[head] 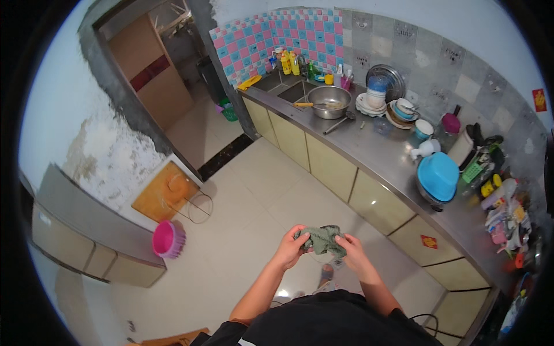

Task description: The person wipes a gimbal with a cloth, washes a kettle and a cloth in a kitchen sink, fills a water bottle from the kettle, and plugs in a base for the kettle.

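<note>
A crumpled grey-green cloth (321, 240) is held in front of my body, above the tiled floor. My left hand (293, 247) grips its left end, thumb on top. Its right end is pinched by my right hand (351, 250). Both hands are at about the same height, with the cloth bunched between them. The steel worktop lies ahead and to the right, out of contact with my hands. On it are a large metal basin (330, 104) with an orange-handled utensil in it, and a ladle (339, 123) beside the basin.
A double sink (298, 91) is set at the counter's far left end. Stacked bowls (375, 97), an upturned blue basin (438, 176) and many utensils crowd the counter. A pink basket (164, 240) stands on the floor at left, near a wire stand (200, 207). Beyond is a doorway with a dark threshold (226, 156).
</note>
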### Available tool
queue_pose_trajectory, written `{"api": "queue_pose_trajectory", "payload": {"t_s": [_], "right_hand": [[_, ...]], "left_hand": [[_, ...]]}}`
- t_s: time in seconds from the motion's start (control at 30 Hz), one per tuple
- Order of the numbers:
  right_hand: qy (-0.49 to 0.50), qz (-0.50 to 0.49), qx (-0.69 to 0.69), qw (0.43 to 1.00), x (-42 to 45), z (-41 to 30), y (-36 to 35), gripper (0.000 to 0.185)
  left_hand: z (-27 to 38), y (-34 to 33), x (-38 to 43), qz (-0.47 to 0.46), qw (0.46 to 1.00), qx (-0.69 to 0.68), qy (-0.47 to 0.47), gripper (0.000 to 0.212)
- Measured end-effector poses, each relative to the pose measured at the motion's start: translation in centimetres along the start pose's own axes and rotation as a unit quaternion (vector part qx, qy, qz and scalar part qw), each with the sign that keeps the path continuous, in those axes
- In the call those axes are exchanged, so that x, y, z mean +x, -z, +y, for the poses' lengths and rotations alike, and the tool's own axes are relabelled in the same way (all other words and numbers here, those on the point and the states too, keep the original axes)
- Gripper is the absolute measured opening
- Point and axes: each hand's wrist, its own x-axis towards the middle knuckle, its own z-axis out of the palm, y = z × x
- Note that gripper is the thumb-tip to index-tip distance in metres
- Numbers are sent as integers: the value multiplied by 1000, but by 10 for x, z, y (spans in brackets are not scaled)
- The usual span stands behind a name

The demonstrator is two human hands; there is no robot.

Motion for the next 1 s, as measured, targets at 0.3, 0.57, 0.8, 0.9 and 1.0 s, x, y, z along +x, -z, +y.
{"api": "queue_pose_trajectory", "payload": {"t_s": [0.3,0.57,0.8,0.9,1.0], "right_hand": [[-208,-228,371,876,221,-39,-105,41],[-187,-150,278,930,406,-37,-210,32],[-72,24,347,935,555,-103,-238,25],[-9,93,382,919,613,-122,-236,26],[75,162,367,913,674,-120,-214,29]], "left_hand": [[104,106,146,87,994,-2,-68,17],[191,250,255,136,945,261,-145,38],[302,322,365,114,979,153,-70,33],[332,329,438,78,979,173,-67,31],[355,327,527,32,974,212,-70,29]]}}
